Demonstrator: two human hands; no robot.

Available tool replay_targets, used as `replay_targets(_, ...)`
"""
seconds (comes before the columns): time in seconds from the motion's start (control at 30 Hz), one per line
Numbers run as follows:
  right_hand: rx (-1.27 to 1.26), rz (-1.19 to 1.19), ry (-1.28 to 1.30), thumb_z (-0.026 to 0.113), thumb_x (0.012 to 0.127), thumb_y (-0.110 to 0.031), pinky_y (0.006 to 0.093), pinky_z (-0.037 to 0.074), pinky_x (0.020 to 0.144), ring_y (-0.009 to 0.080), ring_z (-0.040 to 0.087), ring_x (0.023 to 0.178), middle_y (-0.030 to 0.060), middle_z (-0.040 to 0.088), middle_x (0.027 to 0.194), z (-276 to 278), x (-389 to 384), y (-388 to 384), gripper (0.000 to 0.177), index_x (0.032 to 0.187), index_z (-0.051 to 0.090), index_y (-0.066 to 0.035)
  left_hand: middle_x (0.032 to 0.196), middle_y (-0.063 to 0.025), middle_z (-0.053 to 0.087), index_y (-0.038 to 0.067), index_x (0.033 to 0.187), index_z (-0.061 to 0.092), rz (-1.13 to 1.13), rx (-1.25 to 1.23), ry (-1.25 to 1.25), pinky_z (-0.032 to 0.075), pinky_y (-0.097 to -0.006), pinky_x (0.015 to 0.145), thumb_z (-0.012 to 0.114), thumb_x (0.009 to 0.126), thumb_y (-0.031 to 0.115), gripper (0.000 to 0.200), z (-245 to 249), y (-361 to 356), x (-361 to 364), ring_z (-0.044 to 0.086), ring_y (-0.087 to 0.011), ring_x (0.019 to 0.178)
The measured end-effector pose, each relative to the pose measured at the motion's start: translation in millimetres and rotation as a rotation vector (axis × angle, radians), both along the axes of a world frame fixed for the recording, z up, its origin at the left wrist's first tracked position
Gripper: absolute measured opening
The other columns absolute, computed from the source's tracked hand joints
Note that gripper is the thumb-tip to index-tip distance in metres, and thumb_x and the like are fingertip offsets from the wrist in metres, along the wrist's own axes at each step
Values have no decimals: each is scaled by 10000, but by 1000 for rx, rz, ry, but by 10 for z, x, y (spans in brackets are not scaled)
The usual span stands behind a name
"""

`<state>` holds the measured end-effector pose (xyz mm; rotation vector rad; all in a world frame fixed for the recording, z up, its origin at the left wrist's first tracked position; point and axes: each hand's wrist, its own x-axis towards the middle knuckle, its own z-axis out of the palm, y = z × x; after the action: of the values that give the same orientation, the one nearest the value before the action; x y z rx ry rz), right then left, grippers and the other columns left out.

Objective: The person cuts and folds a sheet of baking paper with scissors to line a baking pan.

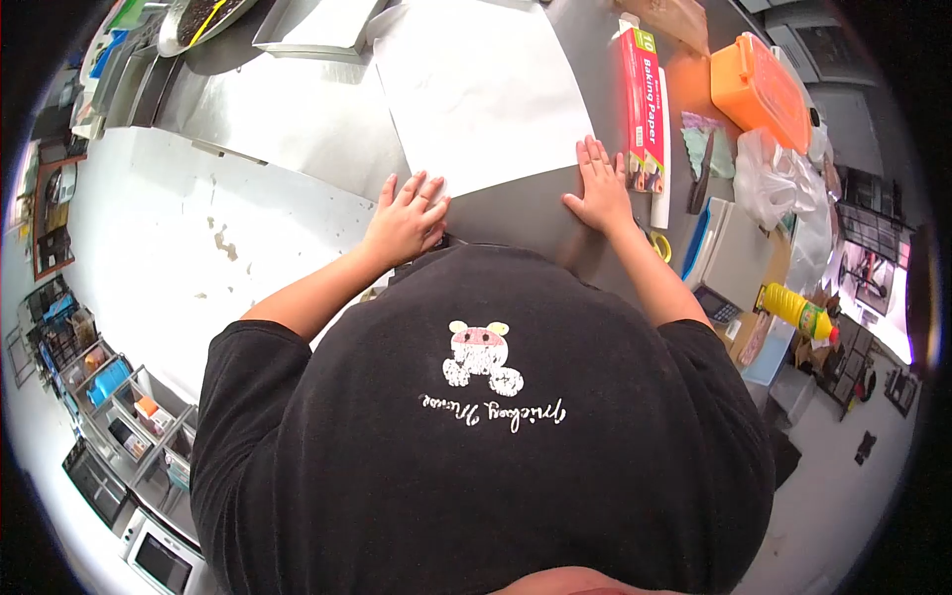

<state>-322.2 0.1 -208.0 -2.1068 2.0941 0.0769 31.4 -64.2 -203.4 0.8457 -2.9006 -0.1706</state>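
- Just in front of the black shirt (476, 446), find left hand (405, 216) palm down, fingers a little fanned, with nothing visibly pinched; find the fingertips at the near left corner of the white sheet (481, 94).
- Across from there, find right hand (602, 193) flat too, fingers slightly parted and thumb held out over the gray table (516, 213), fingertips at the near right corner.
- To hold the sheet well, press lightly and evenly at both corners; too much push from one side could skew or buckle the paper.
- Cannot tell from this view how firmly either palm bears down.
- Smooth outward from the middle with flat fingers rather than nails, to spare the thin surface from creases.
- Mind the yellow ring (659, 245), perhaps a scissors handle, near the right forearm; better to lift the elbow than drag across.
- Beside right hand, note the red baking paper box (643, 99), with a white roll (661, 149) alongside; leave room there to avoid a knock.
- Farther out, judge the lie of the sheet by its far edge, running near the metal tray (315, 22) at upper left; square the near edge first, then check the far one.
- Beyond on the right, see the orange container (759, 94), well apart from the paper.
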Motion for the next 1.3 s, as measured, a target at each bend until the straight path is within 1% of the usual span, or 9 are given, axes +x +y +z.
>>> replay_targets(0.4,-25,33,-25,619,710,-427,519,21,1113,246,167,1395,128,193,1502,-35,-141,159,886,1422,239,-64,1101,-79,593,119,948,601,-67,-31,68,381,-451,842,527,831,524,428,358,4,-188,557,-253,1018)
replay_targets(0.47,-38,44,-37,598,727,-433,523,17,1112,229,182,1393,104,231,1492,6,-191,176,827,1406,284,-79,1042,-68,626,130,1006,601,-58,407,-122,388,-410,858,523,860,474,382,462,-59,-262,590,-229,964)
replay_targets(0.57,-73,28,-121,629,700,-364,525,47,1111,215,231,1377,66,275,1481,-10,-235,151,727,1334,383,-107,930,-76,645,125,988,608,118,227,266,436,-378,789,637,796,272,244,301,-523,-338,605,-245,900)
replay_targets(0.7,-99,23,-187,647,688,-326,523,62,1112,230,266,1363,69,301,1471,40,-244,56,659,1269,431,-102,1066,-135,596,67,1052,584,363,23,406,444,-387,875,660,710,148,360,322,-1598,-465,552,-300,1018)
replay_targets(0.8,-121,26,-216,652,687,-288,515,73,1115,237,302,1346,64,332,1458,49,-255,-3,559,1182,472,-100,1199,-148,531,74,1194,519,403,-142,282,426,-422,928,667,730,229,511,-49,-2109,-366,496,-314,1120)
replay_targets(0.87,-107,28,-206,643,696,-270,508,86,1115,230,316,1340,53,342,1454,56,-273,-44,498,1137,482,-103,1327,-148,426,96,1312,426,655,91,-66,391,-480,970,672,744,344,667,39,-2150,-356,417,-311,1217)
replay_targets(1.03,-161,22,-219,619,722,-238,512,99,1112,225,345,1323,42,382,1430,3,-267,-150,407,1090,501,-107,1391,-107,390,135,1352,387,870,336,-184,392,-524,946,674,722,455,762,259,-2158,-174,392,-296,1260)
replay_targets(1.1,-186,0,-186,609,731,-192,530,113,1104,226,366,1310,39,406,1412,-7,-244,-228,367,1074,505,-109,1204,-116,571,124,1235,525,950,406,-2,441,-464,894,668,712,427,621,169,-2208,-39,534,-282,1117)
replay_targets(1.3,-101,-36,-109,599,725,-123,600,123,1070,231,375,1303,-6,445,1377,123,-164,-563,389,1104,518,-162,831,-152,667,82,909,672,985,549,407,486,-357,759,626,713,327,317,-154,-2198,371,640,-288,839)
